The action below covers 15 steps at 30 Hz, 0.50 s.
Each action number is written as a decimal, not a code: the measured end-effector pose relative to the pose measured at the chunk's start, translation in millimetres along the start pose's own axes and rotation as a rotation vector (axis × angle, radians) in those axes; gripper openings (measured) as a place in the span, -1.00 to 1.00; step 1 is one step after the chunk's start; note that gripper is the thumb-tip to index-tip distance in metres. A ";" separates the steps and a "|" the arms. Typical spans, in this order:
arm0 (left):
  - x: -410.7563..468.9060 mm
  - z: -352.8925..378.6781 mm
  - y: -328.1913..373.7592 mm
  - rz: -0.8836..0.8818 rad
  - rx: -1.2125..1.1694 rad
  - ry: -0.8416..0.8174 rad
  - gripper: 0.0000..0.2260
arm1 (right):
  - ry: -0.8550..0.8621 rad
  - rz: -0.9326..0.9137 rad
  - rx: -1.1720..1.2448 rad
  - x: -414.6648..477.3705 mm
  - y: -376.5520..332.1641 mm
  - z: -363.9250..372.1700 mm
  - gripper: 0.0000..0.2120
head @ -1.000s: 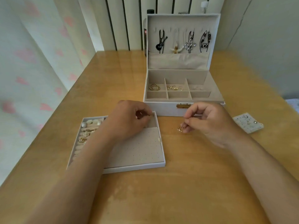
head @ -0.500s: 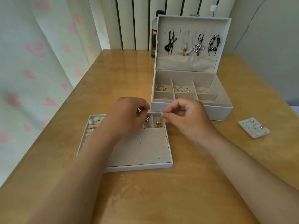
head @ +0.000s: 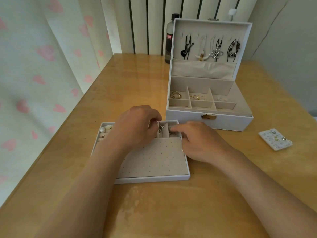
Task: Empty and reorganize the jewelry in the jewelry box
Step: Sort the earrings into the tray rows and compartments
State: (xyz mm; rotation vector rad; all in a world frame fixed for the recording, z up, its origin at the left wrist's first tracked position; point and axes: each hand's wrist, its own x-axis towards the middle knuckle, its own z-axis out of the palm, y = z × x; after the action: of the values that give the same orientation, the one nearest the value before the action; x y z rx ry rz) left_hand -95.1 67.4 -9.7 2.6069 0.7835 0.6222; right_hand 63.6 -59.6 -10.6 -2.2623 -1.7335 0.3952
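The white jewelry box [head: 223, 121] stands open at the back right. Necklaces [head: 217, 52] hang in its lid, and gold rings [head: 175, 95] and gold chains [head: 198, 97] lie in its compartments. The removed tray [head: 151, 179] lies in front of me, with pale rings [head: 105, 129] in its left rolls and a dotted earring pad. My left hand [head: 135, 127] hovers over the tray's small back compartments with curled fingers beside a silver piece [head: 161, 131]; what it holds is hidden. My right hand [head: 197, 140] reaches its index finger into the rightmost compartment.
A small white card of stud earrings [head: 275, 139] lies on the wooden table [head: 171, 212] to the right. A dark bottle [head: 169, 40] stands behind the box. A curtain with pink hearts [head: 42, 74] hangs along the table's left edge.
My right hand carried a small gold piece from the table beside the tray to the tray's rightmost compartment and now pokes there with one finger. My left hand stayed over the compartments.
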 end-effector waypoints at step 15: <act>-0.4 -0.2 -2.7 -0.004 0.038 0.017 -0.79 | 0.144 0.013 -0.121 21.1 -8.2 1.2 -0.79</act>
State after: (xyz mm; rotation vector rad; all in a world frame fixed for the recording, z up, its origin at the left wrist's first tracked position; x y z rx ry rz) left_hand -96.7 69.4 -10.8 2.6371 0.8135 0.6344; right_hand 61.1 -37.1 -9.8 -2.3221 -1.7136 0.1293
